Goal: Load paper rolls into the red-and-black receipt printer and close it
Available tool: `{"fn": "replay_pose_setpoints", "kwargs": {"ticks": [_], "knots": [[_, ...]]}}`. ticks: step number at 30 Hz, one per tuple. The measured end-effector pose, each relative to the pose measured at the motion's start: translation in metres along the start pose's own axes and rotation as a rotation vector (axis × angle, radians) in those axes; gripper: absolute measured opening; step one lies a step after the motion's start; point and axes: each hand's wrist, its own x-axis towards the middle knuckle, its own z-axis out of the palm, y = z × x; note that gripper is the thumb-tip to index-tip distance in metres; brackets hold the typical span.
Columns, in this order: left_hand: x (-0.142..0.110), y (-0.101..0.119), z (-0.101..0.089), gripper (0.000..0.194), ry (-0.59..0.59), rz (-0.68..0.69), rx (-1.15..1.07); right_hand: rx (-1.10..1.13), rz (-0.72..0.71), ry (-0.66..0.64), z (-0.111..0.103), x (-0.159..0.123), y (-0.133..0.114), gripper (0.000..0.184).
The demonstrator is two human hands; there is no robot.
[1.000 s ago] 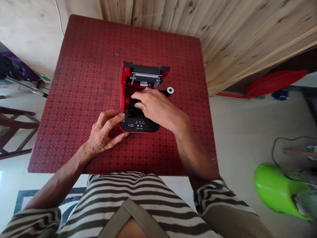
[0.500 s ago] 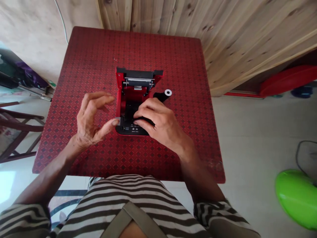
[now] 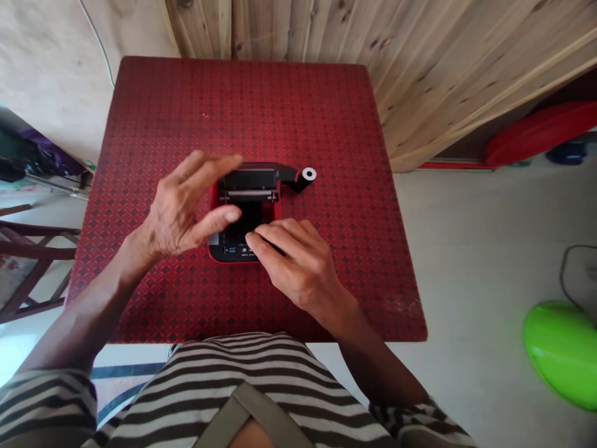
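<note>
A red and black label printer (image 3: 231, 255) sits on the table, its lid (image 3: 252, 180) tilted over the dark inner bay. My left hand (image 3: 186, 205) is open at the printer's left, fingers stretched toward the lid's top edge and thumb over the bay. Whether those fingertips touch the lid, I cannot tell. At the front right, my right hand (image 3: 298, 264) has its thumb and bent fingers closed on the printer's front panel and side. It covers that corner. Just right of the lid lies a black roll (image 3: 304, 185) with a white ring at its end.
The table (image 3: 153, 118) has a red patterned cover, and its far edge runs along a wood-plank wall (image 3: 289, 28). A wooden chair (image 3: 32, 255) is at the left. On the floor at the right stands a bright green rounded object (image 3: 564, 354).
The printer's lid has swung down from upright toward me. My left hand has moved up and right from the printer's side to the lid. My right hand has shifted slightly down the front.
</note>
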Motion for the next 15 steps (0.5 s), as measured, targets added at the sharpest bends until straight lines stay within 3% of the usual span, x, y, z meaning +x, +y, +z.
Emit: {"fn": "replay_pose_setpoints", "kwargs": {"ticks": [7,15], "knots": [[-0.049,0.015,0.019,0.090,-0.064,0.113,0.077,0.026,0.066,0.060,0.007,-0.007,-0.003,0.013],[-0.054,0.013,0.025,0.101,-0.062,0.077,0.090,0.055,0.082,0.066,0.009,-0.010,-0.002,0.013]]}}
